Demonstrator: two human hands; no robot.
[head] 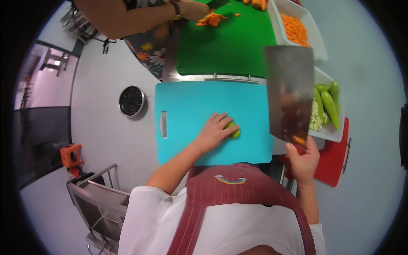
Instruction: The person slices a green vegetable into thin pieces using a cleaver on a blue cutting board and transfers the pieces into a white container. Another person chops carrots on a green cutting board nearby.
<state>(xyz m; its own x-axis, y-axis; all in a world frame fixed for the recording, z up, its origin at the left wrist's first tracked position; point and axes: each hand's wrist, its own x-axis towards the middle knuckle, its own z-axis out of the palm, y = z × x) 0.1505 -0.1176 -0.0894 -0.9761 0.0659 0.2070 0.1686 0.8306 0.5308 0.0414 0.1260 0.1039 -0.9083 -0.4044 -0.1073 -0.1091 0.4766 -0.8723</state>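
Observation:
On a turquoise cutting board (pixel 191 98), my left hand (pixel 218 130) rests over a green piece of squash (pixel 235 131), its fingers covering part of it. My right hand (pixel 302 159) grips the handle of a wide cleaver (pixel 289 92), raised at the board's right edge with its flat side toward me. The blade hides part of a white bin (pixel 333 135) that holds whole green squashes (pixel 330 105) and pale chopped pieces (pixel 315 118).
Across from me, another person's hand (pixel 194 10) works with a knife (pixel 218 3) over cut carrot (pixel 213 19) on a green board (pixel 223 47). A second white bin (pixel 318 41) holds shredded carrot (pixel 293 30). A red board (pixel 331 162) lies right; a metal bowl (pixel 131 101) stands left.

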